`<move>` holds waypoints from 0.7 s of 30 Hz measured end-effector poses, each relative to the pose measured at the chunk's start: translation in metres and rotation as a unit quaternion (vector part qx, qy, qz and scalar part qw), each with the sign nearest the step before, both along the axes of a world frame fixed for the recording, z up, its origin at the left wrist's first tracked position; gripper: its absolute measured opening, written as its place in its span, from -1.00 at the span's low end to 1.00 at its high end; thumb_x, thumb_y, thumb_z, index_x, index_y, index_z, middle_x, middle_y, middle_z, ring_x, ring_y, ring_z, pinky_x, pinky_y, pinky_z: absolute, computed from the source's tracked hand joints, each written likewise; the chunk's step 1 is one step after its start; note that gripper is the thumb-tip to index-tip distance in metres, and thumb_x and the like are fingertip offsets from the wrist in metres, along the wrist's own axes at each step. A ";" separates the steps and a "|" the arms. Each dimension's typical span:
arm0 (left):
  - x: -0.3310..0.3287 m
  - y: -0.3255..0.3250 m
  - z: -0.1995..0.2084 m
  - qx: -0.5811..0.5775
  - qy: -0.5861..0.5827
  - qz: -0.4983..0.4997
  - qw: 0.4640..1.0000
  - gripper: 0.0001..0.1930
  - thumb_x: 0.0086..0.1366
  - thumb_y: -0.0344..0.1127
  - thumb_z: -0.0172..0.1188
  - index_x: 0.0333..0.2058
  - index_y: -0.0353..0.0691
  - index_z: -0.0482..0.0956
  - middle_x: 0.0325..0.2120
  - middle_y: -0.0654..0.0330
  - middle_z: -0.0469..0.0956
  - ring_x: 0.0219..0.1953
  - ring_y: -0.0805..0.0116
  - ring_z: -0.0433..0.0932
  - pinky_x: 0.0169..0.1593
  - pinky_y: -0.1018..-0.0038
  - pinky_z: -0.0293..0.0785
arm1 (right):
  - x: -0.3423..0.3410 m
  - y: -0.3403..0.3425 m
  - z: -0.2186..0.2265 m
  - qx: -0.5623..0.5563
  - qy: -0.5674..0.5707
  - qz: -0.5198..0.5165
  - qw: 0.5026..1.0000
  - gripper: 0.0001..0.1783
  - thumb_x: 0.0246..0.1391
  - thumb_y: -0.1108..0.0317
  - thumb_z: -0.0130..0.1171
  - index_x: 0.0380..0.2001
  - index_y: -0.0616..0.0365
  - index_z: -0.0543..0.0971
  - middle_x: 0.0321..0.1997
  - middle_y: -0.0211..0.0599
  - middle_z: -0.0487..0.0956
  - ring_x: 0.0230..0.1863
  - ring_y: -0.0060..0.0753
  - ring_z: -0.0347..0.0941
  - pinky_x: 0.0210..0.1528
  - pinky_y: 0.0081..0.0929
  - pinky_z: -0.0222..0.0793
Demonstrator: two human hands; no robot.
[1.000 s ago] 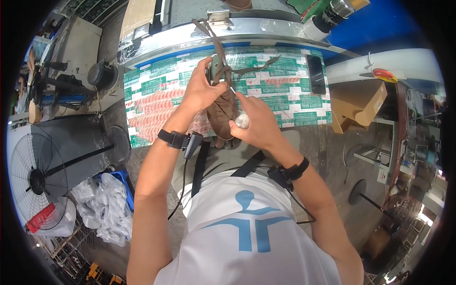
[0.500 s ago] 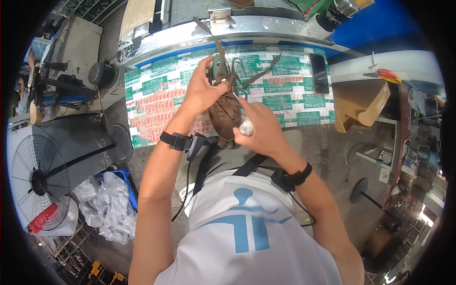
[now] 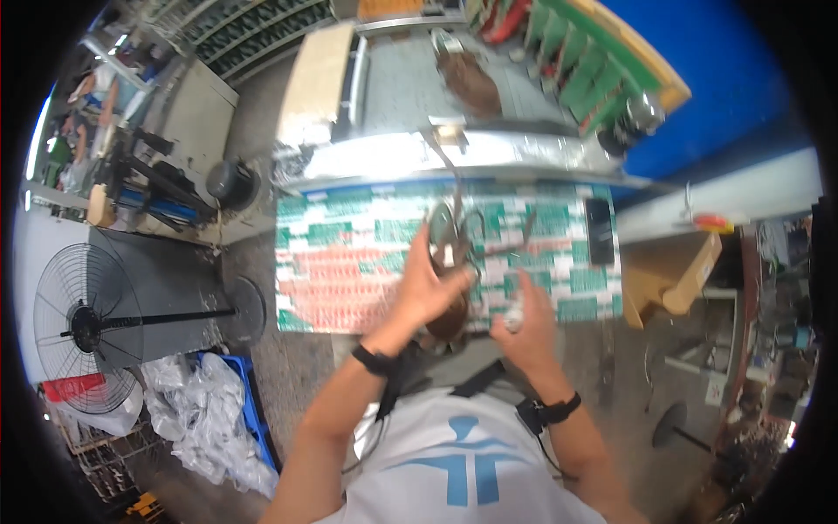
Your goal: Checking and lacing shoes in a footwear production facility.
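A brown shoe with long loose laces is held over the front part of the table, its toe toward me. A green shoe last shows at its far end. My left hand is closed round the shoe, thumb across its upper, covering much of it. To the right and apart from the shoe, my right hand is closed round a tool with a whitish, rounded handle. The hand is blurred, and the tool's tip is too smeared to make out.
Green-and-white printed tape covers the table; a black phone lies at its right end. Beyond the metal rail, another brown shoe rests on a grey surface. A cardboard box stands right, a fan left.
My right hand with the tool has drawn away from the shoe to the right. My left hand keeps its hold. The view has tilted up, bringing the far shoe into sight.
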State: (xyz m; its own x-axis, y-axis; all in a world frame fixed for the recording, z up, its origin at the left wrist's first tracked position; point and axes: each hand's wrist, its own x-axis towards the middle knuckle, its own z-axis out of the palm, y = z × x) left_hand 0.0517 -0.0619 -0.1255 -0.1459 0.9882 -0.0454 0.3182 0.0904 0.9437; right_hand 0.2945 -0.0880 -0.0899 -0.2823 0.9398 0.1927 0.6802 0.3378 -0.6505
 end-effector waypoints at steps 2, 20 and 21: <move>0.017 -0.011 -0.005 0.028 0.175 0.043 0.983 0.23 0.14 -0.10 0.66 0.59 -0.38 0.01 0.42 -0.28 0.39 0.48 -0.18 0.40 0.49 0.12 0.38 | 0.022 0.017 -0.033 0.054 -0.061 -0.058 0.995 0.02 -0.01 0.14 0.55 0.44 0.43 0.39 0.04 0.12 0.59 0.07 0.26 0.52 0.18 0.10 0.43; -0.223 0.212 0.107 0.064 -0.155 0.190 0.967 -0.38 0.14 -0.34 0.49 0.18 -0.32 0.55 -0.07 0.11 0.72 -0.16 0.33 0.70 -0.04 0.35 0.66 | 0.057 0.064 -0.070 0.065 -0.168 -0.027 0.983 0.03 0.10 0.15 0.53 0.52 0.38 0.29 0.39 0.15 0.42 0.42 0.20 0.29 0.50 0.20 0.07; -0.244 0.241 0.103 0.062 -0.142 0.256 0.954 -0.38 0.13 -0.35 0.50 0.18 -0.34 0.55 -0.08 0.11 0.73 -0.18 0.33 0.71 -0.06 0.36 0.66 | 0.057 0.065 -0.069 0.048 -0.167 -0.023 0.984 0.02 0.11 0.16 0.53 0.52 0.38 0.30 0.40 0.15 0.41 0.45 0.19 0.28 0.51 0.21 0.06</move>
